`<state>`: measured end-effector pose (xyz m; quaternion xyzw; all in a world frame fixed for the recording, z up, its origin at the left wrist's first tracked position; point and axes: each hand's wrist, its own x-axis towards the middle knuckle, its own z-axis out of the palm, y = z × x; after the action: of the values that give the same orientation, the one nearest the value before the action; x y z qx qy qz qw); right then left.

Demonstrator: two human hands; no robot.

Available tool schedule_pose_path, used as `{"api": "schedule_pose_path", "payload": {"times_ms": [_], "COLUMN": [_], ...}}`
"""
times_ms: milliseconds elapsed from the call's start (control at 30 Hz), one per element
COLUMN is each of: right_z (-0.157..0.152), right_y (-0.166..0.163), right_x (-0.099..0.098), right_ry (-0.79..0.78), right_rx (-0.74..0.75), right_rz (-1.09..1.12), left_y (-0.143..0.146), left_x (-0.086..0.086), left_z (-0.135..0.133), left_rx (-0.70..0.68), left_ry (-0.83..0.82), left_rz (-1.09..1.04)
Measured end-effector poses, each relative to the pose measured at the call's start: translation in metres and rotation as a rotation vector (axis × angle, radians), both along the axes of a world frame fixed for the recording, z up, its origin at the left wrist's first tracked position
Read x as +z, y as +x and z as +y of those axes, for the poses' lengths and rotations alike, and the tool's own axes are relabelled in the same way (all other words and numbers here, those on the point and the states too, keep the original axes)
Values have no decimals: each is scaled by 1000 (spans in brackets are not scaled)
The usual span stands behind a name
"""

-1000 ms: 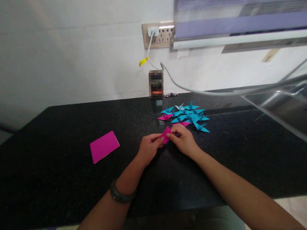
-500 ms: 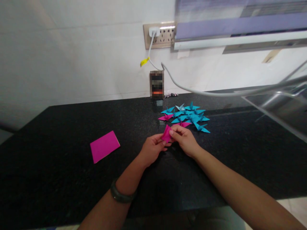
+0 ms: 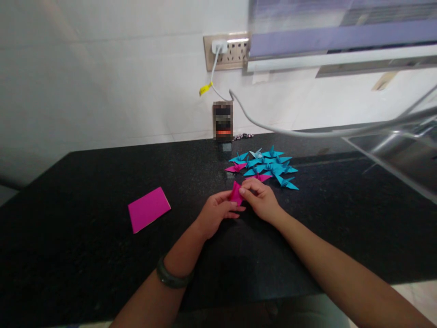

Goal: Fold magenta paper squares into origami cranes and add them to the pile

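Between my two hands is a small piece of folded pink origami paper (image 3: 236,193), held above the black countertop. My left hand (image 3: 218,212) pinches it from the left and below, with the lower fingers stretched out under it. My right hand (image 3: 258,197) grips its right edge between thumb and fingers. Just beyond lie several blue paper cranes (image 3: 271,167), with a pink paper crane (image 3: 236,168) at their left. A second pink crane (image 3: 261,177) is partly hidden behind my right hand.
A stack of pink paper (image 3: 149,209) lies on the black countertop (image 3: 85,264) to the left. Against the wall leans a blurred-out phone-like object (image 3: 223,120). A grey cable (image 3: 259,125) runs from the wall socket (image 3: 227,51) toward the metal sink (image 3: 396,155) at right.
The folded pink paper has shifted slightly down and turned a little in my fingers. My left fingers have spread somewhat under it. The cranes and the paper stack stay in place.
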<state>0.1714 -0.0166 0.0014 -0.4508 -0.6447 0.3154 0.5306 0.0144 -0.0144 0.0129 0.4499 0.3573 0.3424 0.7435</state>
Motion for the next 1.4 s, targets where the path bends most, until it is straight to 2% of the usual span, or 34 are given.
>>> {"api": "schedule_pose_path", "payload": {"times_ms": [100, 300, 433, 700, 933, 1133, 1400], "right_z": [-3, -10, -12, -8, -10, -12, -17], "right_y": [-1, -5, -5, -3, -5, -7, -6], "right_x": [0, 5, 6, 2, 2, 1, 9], "right_ry": [115, 152, 153, 132, 154, 175, 235], "right_rx": [28, 178, 181, 57, 143, 164, 171], "right_rz": [-135, -298, -318, -285, -453, -445, -574], "left_y": [1, 2, 1, -1, 3, 3, 2], "left_x": [2, 2, 2, -3, -3, -5, -10], "left_z": [0, 2, 2, 3, 3, 2, 6], "left_rx": [34, 119, 107, 83, 86, 123, 217], "left_ry": [-98, -150, -151, -56, -29, 7, 219], "left_rz": [-49, -18, -70, -37, 109, 207, 240]}}
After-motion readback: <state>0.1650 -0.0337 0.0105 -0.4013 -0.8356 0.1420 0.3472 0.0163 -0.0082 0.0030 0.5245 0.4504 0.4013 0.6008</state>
